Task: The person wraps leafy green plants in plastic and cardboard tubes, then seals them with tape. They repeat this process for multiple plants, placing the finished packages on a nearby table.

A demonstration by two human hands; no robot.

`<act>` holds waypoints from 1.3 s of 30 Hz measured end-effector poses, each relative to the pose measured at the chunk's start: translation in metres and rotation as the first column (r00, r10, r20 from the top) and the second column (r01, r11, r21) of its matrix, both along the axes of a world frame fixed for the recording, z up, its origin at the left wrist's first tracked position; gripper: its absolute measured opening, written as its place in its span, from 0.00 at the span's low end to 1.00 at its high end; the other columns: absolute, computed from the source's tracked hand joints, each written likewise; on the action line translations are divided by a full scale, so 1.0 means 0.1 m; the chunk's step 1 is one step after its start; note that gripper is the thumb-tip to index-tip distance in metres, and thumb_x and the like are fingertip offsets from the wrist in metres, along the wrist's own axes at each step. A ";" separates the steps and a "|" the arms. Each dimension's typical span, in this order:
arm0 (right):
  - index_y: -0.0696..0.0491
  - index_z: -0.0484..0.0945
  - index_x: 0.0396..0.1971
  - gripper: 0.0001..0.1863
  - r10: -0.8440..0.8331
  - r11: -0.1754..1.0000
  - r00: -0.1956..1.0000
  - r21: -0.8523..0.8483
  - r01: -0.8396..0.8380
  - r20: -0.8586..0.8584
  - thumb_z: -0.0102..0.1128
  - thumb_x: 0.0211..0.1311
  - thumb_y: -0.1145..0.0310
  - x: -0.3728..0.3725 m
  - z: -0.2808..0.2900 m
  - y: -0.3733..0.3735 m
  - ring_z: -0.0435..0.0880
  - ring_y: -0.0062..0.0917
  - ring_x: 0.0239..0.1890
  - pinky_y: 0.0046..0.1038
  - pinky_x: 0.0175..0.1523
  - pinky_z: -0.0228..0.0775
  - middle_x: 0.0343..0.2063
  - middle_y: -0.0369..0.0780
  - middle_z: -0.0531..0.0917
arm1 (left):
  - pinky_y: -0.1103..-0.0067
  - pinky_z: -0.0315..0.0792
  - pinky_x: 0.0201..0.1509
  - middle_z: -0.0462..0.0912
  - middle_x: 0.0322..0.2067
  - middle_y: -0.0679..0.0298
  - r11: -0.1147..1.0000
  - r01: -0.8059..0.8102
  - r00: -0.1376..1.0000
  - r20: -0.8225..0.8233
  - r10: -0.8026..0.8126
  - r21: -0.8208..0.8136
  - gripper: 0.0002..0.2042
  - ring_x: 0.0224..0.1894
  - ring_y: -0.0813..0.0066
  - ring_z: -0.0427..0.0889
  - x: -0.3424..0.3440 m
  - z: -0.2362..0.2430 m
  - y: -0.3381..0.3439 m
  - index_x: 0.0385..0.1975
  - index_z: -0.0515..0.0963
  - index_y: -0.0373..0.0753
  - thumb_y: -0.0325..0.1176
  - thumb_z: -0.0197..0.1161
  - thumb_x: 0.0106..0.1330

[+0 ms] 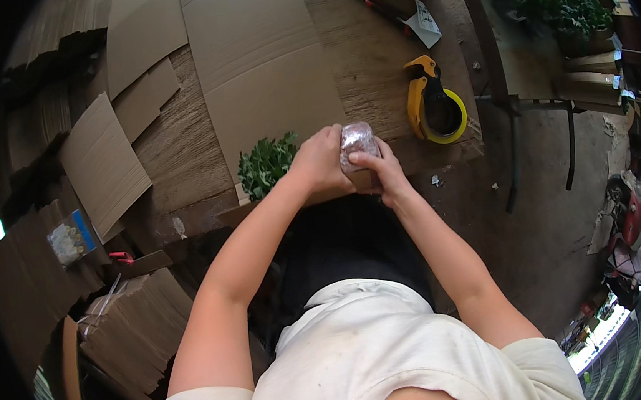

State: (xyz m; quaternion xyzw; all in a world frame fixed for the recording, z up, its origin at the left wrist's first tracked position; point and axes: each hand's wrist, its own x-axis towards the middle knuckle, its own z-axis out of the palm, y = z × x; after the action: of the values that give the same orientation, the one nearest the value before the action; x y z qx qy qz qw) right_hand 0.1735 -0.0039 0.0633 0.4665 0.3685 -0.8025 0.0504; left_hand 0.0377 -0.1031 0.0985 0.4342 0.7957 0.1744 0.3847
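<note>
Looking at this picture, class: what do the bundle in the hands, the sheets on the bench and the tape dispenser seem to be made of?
Bundle: apparently clear glossy plastic wrap, crinkled, with highlights. Sheets: matt brown cardboard, creased along fold lines. Tape dispenser: smooth yellow body, probably hard plastic, with black parts.

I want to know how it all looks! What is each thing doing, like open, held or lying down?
Wrapped bundle: held, covered in clear wrap.
Left hand: closed around the bundle.
Right hand: pinching the bundle.
Leafy plant: lying sideways.
Tape dispenser: lying untouched.
Cardboard sheet: lying flat.
</note>
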 end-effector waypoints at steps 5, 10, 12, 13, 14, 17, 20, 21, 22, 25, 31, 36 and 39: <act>0.54 0.63 0.59 0.41 0.102 0.837 0.978 0.515 -0.183 0.181 0.68 0.44 0.54 0.14 0.01 -0.16 0.71 0.37 0.53 0.38 0.54 0.66 0.52 0.49 0.70 | 0.70 0.69 0.56 0.71 0.52 0.48 0.998 -0.057 0.998 0.001 0.057 -0.002 0.51 0.53 0.54 0.73 0.13 -0.07 -0.11 0.55 0.63 0.30 0.45 0.78 0.24; 0.48 0.77 0.48 0.19 0.278 0.106 0.951 0.980 -0.169 0.134 0.56 0.58 0.57 -0.12 0.12 -0.34 0.66 0.41 0.59 0.41 0.62 0.55 0.56 0.42 0.70 | 0.69 0.72 0.51 0.79 0.42 0.49 0.993 -0.071 0.986 0.146 0.084 -0.096 0.42 0.46 0.54 0.78 -0.19 -0.16 0.00 0.50 0.70 0.32 0.45 0.73 0.28; 0.46 0.79 0.45 0.16 0.231 -0.018 0.967 0.994 -0.106 0.107 0.57 0.56 0.60 -0.21 -0.02 -0.30 0.70 0.38 0.55 0.36 0.57 0.64 0.53 0.39 0.73 | 0.69 0.72 0.50 0.79 0.43 0.48 0.992 -0.060 0.977 0.196 0.081 -0.114 0.42 0.46 0.54 0.78 -0.27 -0.19 0.05 0.50 0.70 0.32 0.44 0.73 0.28; 0.46 0.79 0.43 0.15 0.211 -0.070 0.968 0.990 -0.126 0.138 0.57 0.55 0.61 -0.28 -0.02 -0.30 0.72 0.37 0.53 0.34 0.54 0.68 0.51 0.38 0.74 | 0.70 0.72 0.50 0.79 0.43 0.48 0.990 -0.057 0.972 0.218 0.084 -0.130 0.42 0.46 0.54 0.78 -0.34 -0.21 0.05 0.50 0.70 0.32 0.44 0.73 0.28; 0.46 0.80 0.41 0.14 0.203 -0.064 0.965 0.985 -0.158 0.168 0.56 0.55 0.62 -0.38 -0.03 -0.28 0.74 0.35 0.51 0.33 0.52 0.69 0.49 0.37 0.75 | 0.72 0.71 0.52 0.79 0.44 0.49 0.984 -0.055 0.945 0.309 0.106 -0.170 0.43 0.46 0.57 0.78 -0.46 -0.26 0.07 0.51 0.70 0.31 0.44 0.73 0.28; 0.45 0.81 0.38 0.11 0.180 -0.050 0.950 0.967 -0.250 0.255 0.55 0.56 0.63 -0.68 -0.03 -0.18 0.77 0.31 0.46 0.30 0.47 0.72 0.45 0.34 0.78 | 0.74 0.70 0.53 0.79 0.43 0.51 0.981 -0.041 0.852 0.506 0.135 -0.192 0.44 0.46 0.61 0.78 -0.73 -0.51 0.09 0.52 0.69 0.31 0.44 0.74 0.28; 0.44 0.81 0.34 0.09 0.180 -0.001 0.916 0.931 -0.364 0.358 0.54 0.56 0.62 -0.82 -0.06 -0.16 0.78 0.29 0.44 0.31 0.44 0.73 0.42 0.32 0.78 | 0.74 0.66 0.57 0.77 0.47 0.51 0.984 -0.095 0.846 0.509 0.159 -0.150 0.42 0.51 0.61 0.75 -0.82 -0.75 0.00 0.53 0.69 0.30 0.42 0.73 0.32; 0.44 0.81 0.33 0.09 0.184 0.016 0.897 0.911 -0.412 0.402 0.54 0.56 0.62 -0.87 -0.07 -0.16 0.77 0.30 0.45 0.32 0.44 0.73 0.42 0.32 0.78 | 0.74 0.66 0.57 0.76 0.48 0.51 0.986 -0.117 0.861 0.483 0.162 -0.121 0.41 0.52 0.60 0.74 -0.83 -0.82 -0.06 0.52 0.69 0.30 0.42 0.73 0.33; 0.44 0.81 0.32 0.08 0.172 0.037 0.876 0.886 -0.462 0.450 0.53 0.55 0.61 -0.92 -0.10 -0.11 0.77 0.30 0.46 0.33 0.44 0.74 0.42 0.33 0.78 | 0.72 0.66 0.57 0.74 0.49 0.50 0.979 -0.201 0.957 0.209 0.203 -0.029 0.39 0.53 0.58 0.72 -0.77 -0.57 -0.01 0.52 0.69 0.30 0.42 0.72 0.36; 0.46 0.80 0.31 0.10 0.206 0.097 0.786 0.787 -0.610 0.583 0.51 0.57 0.60 -1.12 -0.01 -0.02 0.78 0.32 0.45 0.35 0.43 0.74 0.42 0.35 0.79 | 0.57 0.59 0.61 0.65 0.57 0.47 0.983 -0.020 0.907 -0.411 0.094 0.182 0.37 0.60 0.50 0.64 -0.31 -0.19 -0.16 0.55 0.65 0.29 0.43 0.69 0.45; 0.50 0.81 0.29 0.15 0.243 0.185 0.625 0.597 -0.781 0.742 0.46 0.58 0.59 -1.45 0.02 0.10 0.80 0.39 0.39 0.40 0.42 0.73 0.37 0.41 0.81 | 0.56 0.52 0.65 0.53 0.64 0.47 0.999 0.008 0.915 -0.403 -0.025 -0.043 0.57 0.63 0.50 0.57 -0.20 -0.22 -0.10 0.62 0.52 0.27 0.51 0.76 0.30; 0.53 0.81 0.30 0.17 0.270 0.168 0.558 0.532 -0.830 0.785 0.44 0.57 0.59 -1.70 -0.05 0.17 0.80 0.41 0.42 0.42 0.43 0.72 0.38 0.43 0.81 | 0.60 0.57 0.63 0.59 0.61 0.47 0.999 0.016 0.970 -0.241 -0.026 -0.042 0.59 0.60 0.52 0.62 -0.57 -0.23 -0.03 0.61 0.54 0.27 0.52 0.77 0.25; 0.53 0.81 0.31 0.17 0.332 0.193 0.468 0.427 -0.884 0.819 0.44 0.57 0.59 -1.84 -0.11 0.27 0.80 0.41 0.42 0.42 0.45 0.71 0.40 0.44 0.81 | 0.64 0.61 0.60 0.64 0.57 0.49 0.997 0.022 0.990 -0.137 -0.032 -0.071 0.59 0.55 0.54 0.68 -0.77 -0.23 0.07 0.59 0.58 0.27 0.52 0.77 0.22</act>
State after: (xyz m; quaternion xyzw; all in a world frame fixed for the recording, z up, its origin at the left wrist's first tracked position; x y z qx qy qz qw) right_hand -0.0108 0.0234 0.0527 0.4350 0.8260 -0.2420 0.2645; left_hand -0.0394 -0.0964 0.0755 0.4426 0.8199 0.1110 0.3456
